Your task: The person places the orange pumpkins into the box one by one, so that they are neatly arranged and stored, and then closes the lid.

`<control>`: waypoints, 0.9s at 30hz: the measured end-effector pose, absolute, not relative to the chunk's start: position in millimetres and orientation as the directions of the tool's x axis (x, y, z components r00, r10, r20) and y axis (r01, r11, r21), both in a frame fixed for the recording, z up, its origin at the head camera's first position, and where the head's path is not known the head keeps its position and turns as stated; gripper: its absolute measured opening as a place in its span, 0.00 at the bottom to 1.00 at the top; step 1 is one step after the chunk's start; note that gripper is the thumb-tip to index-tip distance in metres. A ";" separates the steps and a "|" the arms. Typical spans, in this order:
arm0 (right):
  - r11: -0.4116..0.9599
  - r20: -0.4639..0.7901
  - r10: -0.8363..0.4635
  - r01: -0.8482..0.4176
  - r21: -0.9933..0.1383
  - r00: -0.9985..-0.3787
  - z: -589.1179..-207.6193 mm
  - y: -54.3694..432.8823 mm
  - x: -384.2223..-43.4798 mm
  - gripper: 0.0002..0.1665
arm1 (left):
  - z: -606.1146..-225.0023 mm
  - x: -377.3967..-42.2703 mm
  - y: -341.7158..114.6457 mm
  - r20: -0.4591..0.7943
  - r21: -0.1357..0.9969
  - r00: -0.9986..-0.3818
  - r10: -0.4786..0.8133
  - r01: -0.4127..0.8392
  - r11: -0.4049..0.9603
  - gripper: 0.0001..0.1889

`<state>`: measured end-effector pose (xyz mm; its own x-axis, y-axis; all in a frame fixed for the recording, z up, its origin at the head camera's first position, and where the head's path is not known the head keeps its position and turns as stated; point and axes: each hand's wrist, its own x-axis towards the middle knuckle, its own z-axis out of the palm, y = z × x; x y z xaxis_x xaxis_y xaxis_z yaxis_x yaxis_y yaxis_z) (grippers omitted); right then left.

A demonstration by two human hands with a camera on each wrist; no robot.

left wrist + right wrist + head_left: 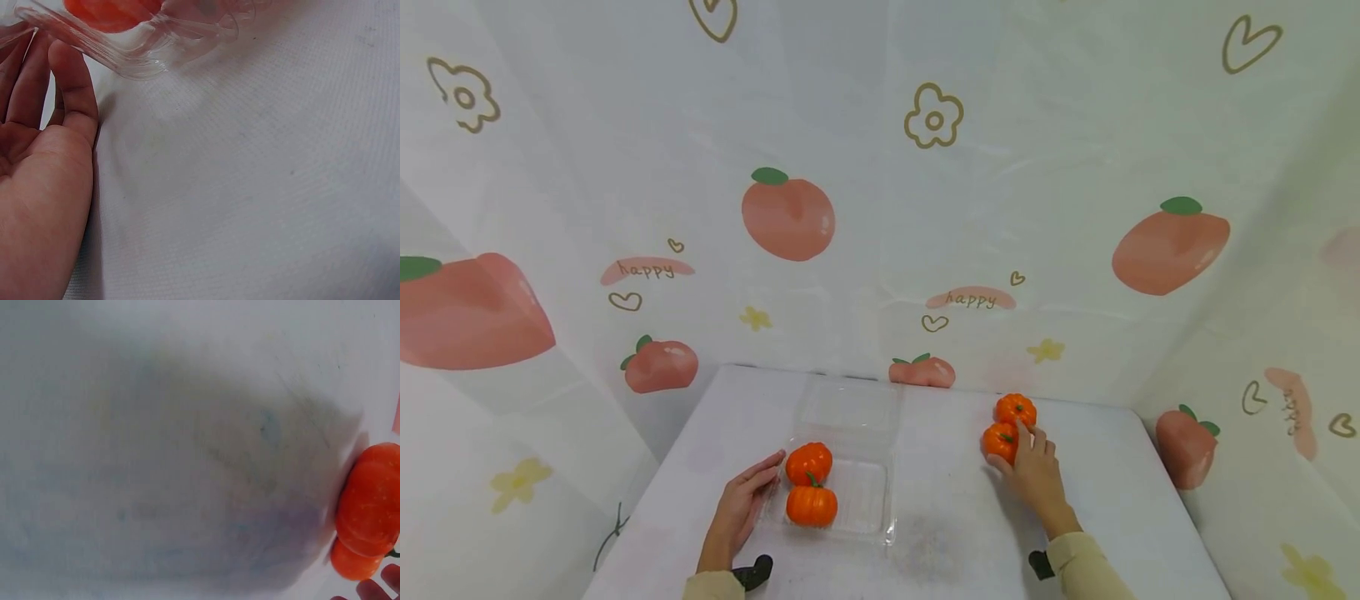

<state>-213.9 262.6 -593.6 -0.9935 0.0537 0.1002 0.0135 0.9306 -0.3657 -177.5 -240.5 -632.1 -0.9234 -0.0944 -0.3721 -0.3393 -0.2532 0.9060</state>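
Observation:
Two small orange pumpkins, the farther [808,463] and the nearer [812,506], sit in the left side of a clear plastic clamshell box [889,500], its lid [850,407] folded back. My left hand [741,506] lies along the box's left side, its fairly straight fingers at the rim; the left wrist view shows fingertips under the clear edge [134,69]. At the right, my right hand [1036,473] grips a pumpkin [997,442], thumb at its near side and fingers curved over its right. Behind it is another pumpkin [1015,407]. Fingertips show beside the stem in the right wrist view.
The white table [940,500] ends at the back against a white fruit-print curtain [865,317]. More curtain hangs on both sides. A thin dark cord [612,533] shows at the left edge.

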 end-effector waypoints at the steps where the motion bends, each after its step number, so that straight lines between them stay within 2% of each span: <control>1: 0.926 0.089 0.064 0.026 -0.378 -0.994 -594.2 262.0 -214.8 0.56 | -632.3 -177.6 -240.4 -0.374 0.905 -0.923 -0.093 -0.341 -0.256 0.30; 15: 0.903 0.020 0.096 0.079 -0.422 -0.995 -598.3 258.8 -217.9 0.40 | -631.9 -177.8 -240.3 -0.378 0.904 -0.920 -0.100 -0.344 -0.252 0.30; 27: 0.868 0.002 0.092 0.079 -0.491 -0.996 -599.9 257.0 -217.9 0.40 | -631.4 -177.8 -238.5 -0.379 0.902 -0.920 -0.104 -0.342 -0.264 0.28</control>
